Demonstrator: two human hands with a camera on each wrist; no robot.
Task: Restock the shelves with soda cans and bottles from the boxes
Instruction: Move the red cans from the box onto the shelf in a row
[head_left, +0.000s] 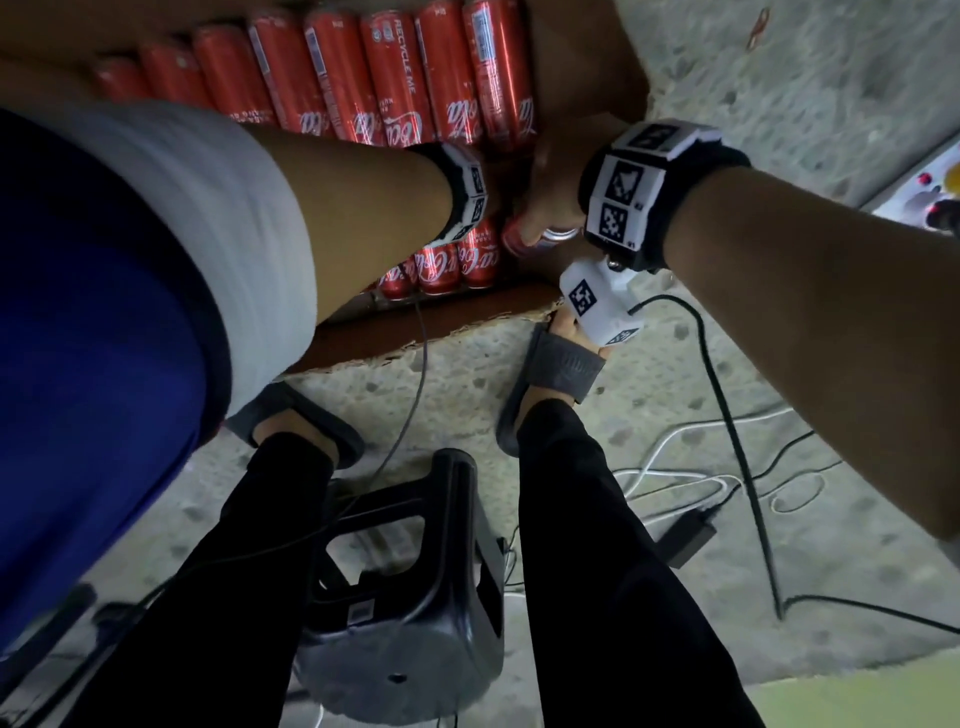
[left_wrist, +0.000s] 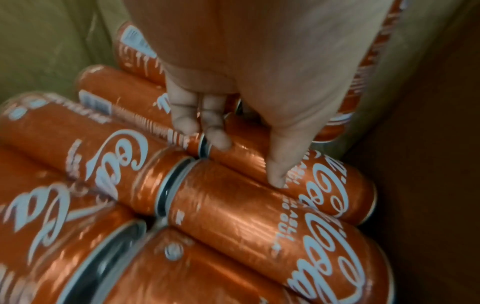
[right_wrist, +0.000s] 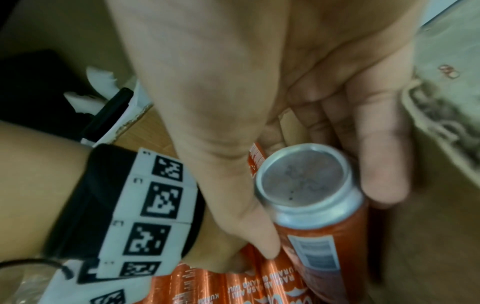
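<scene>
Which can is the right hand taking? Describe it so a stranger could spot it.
Find the cardboard box of red cans on the floor. At its near right corner, the right hand holds one can, tipped up showing its silver end; its neighbours lie flat.

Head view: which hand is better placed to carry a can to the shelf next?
Right. The right hand already grips a can raised off the packed cans; the left hand only reaches among those in the box.

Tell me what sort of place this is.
Likely a shop's stockroom or back area: an open cardboard box of red soda cans sits on a rough concrete floor, beside a plastic stool.
</scene>
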